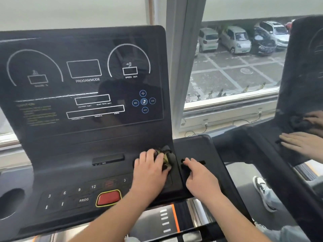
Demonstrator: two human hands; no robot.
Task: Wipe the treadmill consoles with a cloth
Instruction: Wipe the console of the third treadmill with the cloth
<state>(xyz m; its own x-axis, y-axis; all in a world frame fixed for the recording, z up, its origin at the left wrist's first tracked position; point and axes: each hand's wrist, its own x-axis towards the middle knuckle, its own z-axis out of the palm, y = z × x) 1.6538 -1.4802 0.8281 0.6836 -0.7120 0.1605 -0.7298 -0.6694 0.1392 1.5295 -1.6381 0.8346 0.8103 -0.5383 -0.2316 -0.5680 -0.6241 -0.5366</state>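
Note:
The black treadmill console [83, 137] fills the left and middle of the head view, its display dark with white outlines. At its lower right corner my left hand [150, 168] grips a bunched dark cloth [167, 157] with yellow-green marks and presses it onto the console. My right hand [197, 177] rests just beside it on the console's right wing [197, 147], fingers bent, fingertips on small dark shapes that I cannot tell apart from the surface.
A red stop button [109, 198] and number keys sit left of my left wrist. A cup hollow [10, 201] is at far left. At right, another person's hand [302, 144] lies on the neighbouring console [304, 67]; their shoe [264, 191] stands below. A window [236, 67] is behind.

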